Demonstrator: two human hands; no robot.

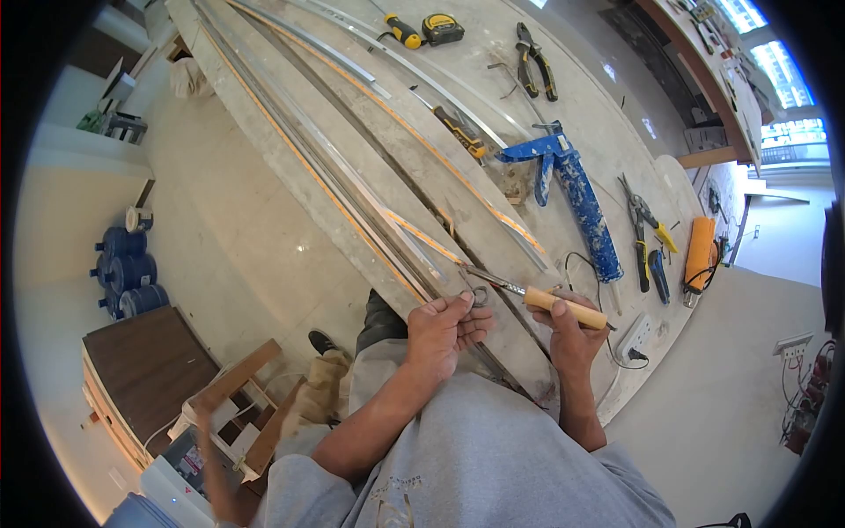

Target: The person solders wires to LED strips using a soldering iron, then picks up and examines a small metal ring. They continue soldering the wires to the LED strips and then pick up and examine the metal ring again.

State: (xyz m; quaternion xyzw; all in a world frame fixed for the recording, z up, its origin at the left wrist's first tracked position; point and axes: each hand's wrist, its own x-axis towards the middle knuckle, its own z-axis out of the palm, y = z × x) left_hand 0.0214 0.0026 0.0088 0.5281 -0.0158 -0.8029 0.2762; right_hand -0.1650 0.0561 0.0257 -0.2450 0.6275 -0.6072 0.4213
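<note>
In my right hand is a soldering iron, gripped by its wooden handle. Its metal shaft points left, and the tip is right at the end of an LED strip. My left hand is closed, with thumb and fingertips pinching a small coil of thin grey wire, which looks like solder, just below the iron's tip. Long metal profiles and a second LED strip run lengthwise along the bench.
Farther up lie a blue caulking gun, pliers, a screwdriver, a tape measure and snips. A power strip and an orange heat gun sit at the right. Another person's trousers show at lower left.
</note>
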